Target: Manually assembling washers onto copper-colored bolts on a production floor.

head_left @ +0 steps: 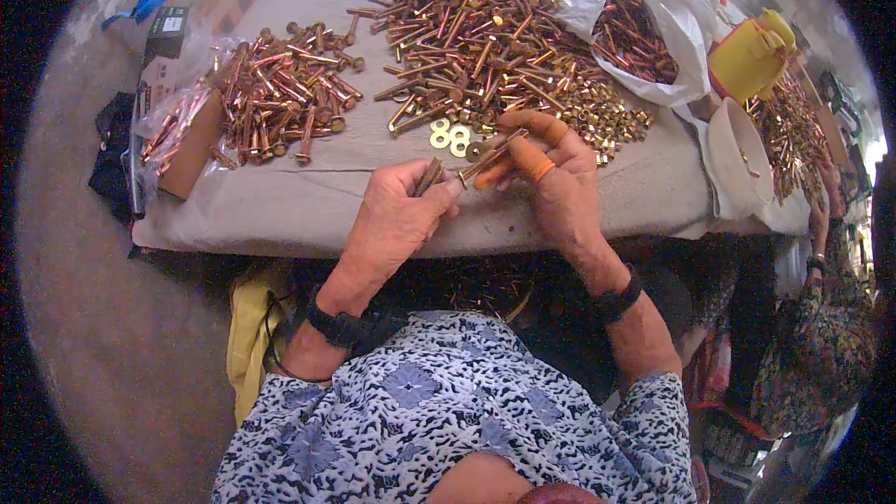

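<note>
My left hand [399, 205] is closed round a brass-coloured bolt [429, 175] that sticks up from its fingers. Its thumb and fingertips also meet the lower end of a second bolt [489, 158]. That second bolt slants up to the right into my right hand [558, 173], whose fingers pinch it. Orange covers [532, 161] sleeve several of the right fingers. Just beyond the hands lie several flat, gold-coloured washers [458, 134]. A heap of small nuts [602, 117] spreads past the right fingertips. Whether more pieces sit inside either palm is hidden.
A large bolt heap [467, 28] covers the table's far middle; a smaller pile [289, 89] lies left beside a cardboard piece [191, 145]. At right are a white plastic bag [653, 37], a yellow container [751, 56], a white bowl [737, 154] and another person's arm [819, 224].
</note>
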Demonstrator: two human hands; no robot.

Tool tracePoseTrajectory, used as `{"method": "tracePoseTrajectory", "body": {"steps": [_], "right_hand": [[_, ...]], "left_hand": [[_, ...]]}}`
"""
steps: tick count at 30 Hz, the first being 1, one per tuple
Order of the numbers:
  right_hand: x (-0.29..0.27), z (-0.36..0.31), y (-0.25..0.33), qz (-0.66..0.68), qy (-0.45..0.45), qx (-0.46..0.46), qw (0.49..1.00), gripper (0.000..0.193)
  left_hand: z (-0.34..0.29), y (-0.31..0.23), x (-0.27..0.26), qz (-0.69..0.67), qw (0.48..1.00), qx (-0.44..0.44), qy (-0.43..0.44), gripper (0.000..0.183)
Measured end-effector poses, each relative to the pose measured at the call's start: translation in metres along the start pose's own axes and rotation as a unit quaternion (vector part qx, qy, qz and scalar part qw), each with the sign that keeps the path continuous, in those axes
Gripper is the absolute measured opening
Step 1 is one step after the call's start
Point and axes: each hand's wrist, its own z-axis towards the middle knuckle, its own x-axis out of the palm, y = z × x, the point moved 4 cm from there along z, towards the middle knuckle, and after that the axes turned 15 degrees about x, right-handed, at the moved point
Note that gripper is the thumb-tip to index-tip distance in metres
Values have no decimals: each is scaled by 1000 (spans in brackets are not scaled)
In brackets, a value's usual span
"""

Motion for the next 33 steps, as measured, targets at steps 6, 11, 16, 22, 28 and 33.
{"method": "tracePoseTrajectory", "body": {"steps": [6, 11, 16, 22, 28, 33], "right_hand": [[-7, 2, -4, 26, -7, 9, 1000, 23], [-11, -1, 1, 36, 0, -1, 999, 22], [-15, -5, 4, 37, -10, -7, 999, 19], [-5, -17, 12, -242, 7, -52, 969, 16], [-21, -7, 4, -164, -42, 4, 986, 17], [-1, 2, -5, -537, -64, -299, 786, 15]], "left_hand": [[1, -2, 3, 4, 1000, 26, -8, 23], [3, 7, 3, 67, 994, 87, -16, 20], [-1, 1, 4, -76, 997, -23, 5, 23], [3, -6, 16, -193, 981, -14, 26, 18], [5, -4, -1, -108, 994, -20, -24, 15], [7, 1, -13, -97, 994, -5, -50, 15]]}}
